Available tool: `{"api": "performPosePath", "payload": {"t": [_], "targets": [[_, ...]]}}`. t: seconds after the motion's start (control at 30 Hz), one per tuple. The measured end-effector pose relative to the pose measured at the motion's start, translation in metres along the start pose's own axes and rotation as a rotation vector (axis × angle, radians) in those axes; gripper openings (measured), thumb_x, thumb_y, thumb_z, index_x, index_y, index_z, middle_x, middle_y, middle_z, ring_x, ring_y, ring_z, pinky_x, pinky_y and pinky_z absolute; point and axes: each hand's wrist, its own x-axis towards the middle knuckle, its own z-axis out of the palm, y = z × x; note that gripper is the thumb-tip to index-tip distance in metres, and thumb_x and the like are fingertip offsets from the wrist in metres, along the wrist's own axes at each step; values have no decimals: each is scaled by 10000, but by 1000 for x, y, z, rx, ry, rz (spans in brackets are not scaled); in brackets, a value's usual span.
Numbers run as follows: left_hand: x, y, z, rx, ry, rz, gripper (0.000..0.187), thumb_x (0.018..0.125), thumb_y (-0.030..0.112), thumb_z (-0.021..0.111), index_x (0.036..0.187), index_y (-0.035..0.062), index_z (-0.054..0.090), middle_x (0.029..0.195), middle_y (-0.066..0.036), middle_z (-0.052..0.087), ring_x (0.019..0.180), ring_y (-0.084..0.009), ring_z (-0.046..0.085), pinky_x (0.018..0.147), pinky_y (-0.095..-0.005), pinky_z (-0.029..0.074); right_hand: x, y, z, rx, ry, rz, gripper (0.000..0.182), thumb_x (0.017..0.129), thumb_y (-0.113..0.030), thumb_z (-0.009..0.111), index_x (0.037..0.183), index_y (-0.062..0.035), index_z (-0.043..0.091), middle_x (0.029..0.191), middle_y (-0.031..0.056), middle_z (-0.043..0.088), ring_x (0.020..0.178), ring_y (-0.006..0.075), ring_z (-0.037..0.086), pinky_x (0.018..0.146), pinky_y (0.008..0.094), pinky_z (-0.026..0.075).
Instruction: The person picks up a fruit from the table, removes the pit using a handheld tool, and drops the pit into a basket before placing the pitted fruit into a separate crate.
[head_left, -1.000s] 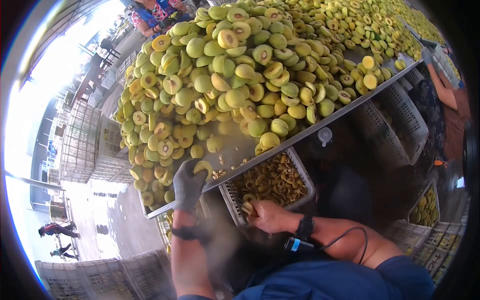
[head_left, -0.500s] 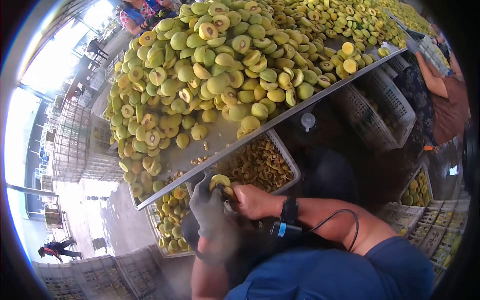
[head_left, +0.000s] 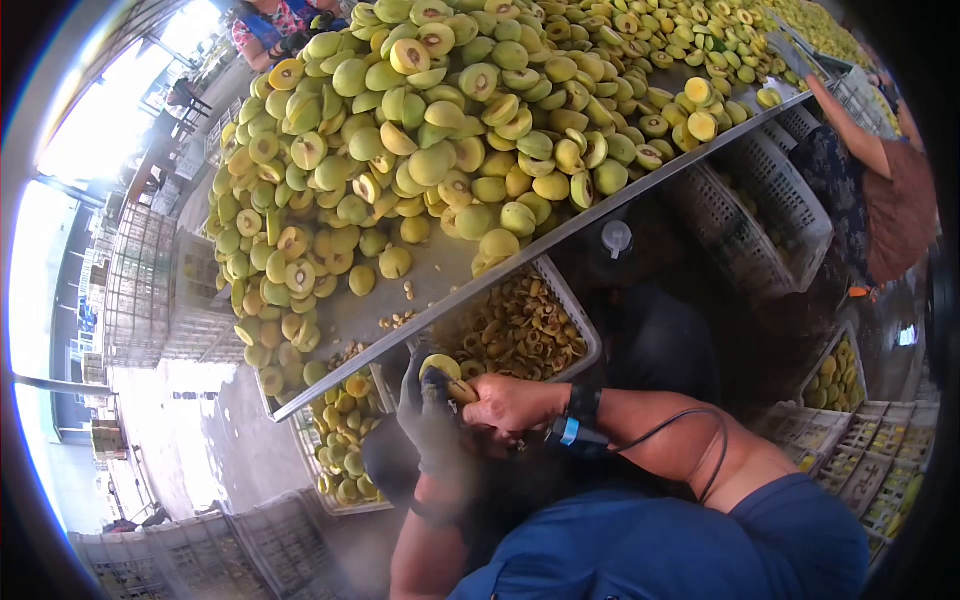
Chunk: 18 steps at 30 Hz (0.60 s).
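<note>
Grey-gloved, the left hand [head_left: 424, 418] in the head view grips a fruit half [head_left: 446, 363]; a second ago it was at the table [head_left: 440, 268], and now it meets the right hand [head_left: 512, 402] by the crate [head_left: 590, 342]. Both seem engaged on that piece; what the right hand's curled fingers hold, I cannot tell.

Hard white daylight [head_left: 45, 250] is poured in at left through wide openings [head_left: 100, 105]; the smooth pale-grey floor [head_left: 190, 440] is bleached, whitish mesh-sided plastic crates [head_left: 142, 285] are stacked beside it, and dark glossy flooring [head_left: 892, 365] is glimpsed at right.
</note>
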Motion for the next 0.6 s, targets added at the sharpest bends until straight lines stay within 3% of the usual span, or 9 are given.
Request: {"api": "performPosePath", "payload": {"t": [0.03,0.13,0.23,0.4,0.43,0.47,0.53,0.6], "targets": [[1,3,3,-40,-13,-6,431,1062,220,597,1389,-59,582,1228,-104,675,1080,-180,642,942,-315,530,0,-1,-3,93,-57,114,180,1030,-166,579,1062,7,618,824,32,623,743,131,586,675,339,505],[2,8,10,-164,-25,-37,446,1062,222,587,1409,-57,553,1152,-111,690,1004,-197,668,887,-327,554,5,6,6,-114,132,-224,177,1048,-192,564,940,-53,551,710,-1,514,573,112,507,537,330,459],[3,8,11,-215,-57,-72,471,1070,252,576,1430,-47,534,1159,-111,685,1008,-207,670,892,-351,558,-9,-13,7,357,-123,99,240,1052,-204,574,864,-112,457,665,-30,418,479,86,404,459,301,393],[7,13,4,-288,-131,-45,475,1078,294,553,1435,-20,544,1179,-100,676,1028,-199,663,891,-358,557,-15,-29,6,399,-167,109,250,1052,-219,592,884,-117,437,683,-37,407,489,70,388,476,283,387],[11,11,-3,-101,-139,78,481,1086,293,526,1450,-22,534,1221,-103,671,1069,-196,652,927,-354,545,-14,-29,4,395,-188,110,243,1054,-222,590,893,-117,441,684,-39,399,490,64,382,480,277,383],[17,8,-12,89,-144,199,487,1095,292,499,1464,-24,523,1263,-107,667,1109,-192,640,963,-349,533,-15,-30,1,386,-206,104,222,1047,-215,596,906,-101,466,693,-30,434,499,85,412,491,299,402],[16,36,-17,-247,-89,-94,458,1086,235,518,1457,-32,540,1286,-108,673,1144,-187,631,999,-329,514,-16,-31,-4,367,-249,96,188,1034,-199,607,933,-69,517,710,-10,503,518,128,471,512,341,440],[20,38,-33,-44,18,-24,427,1072,193,547,1434,-33,568,1279,-107,677,1141,-185,631,1002,-319,507,4,6,-10,-132,70,-229,193,966,-194,643,923,-20,570,758,91,608,615,226,589,597,394,502]]}}
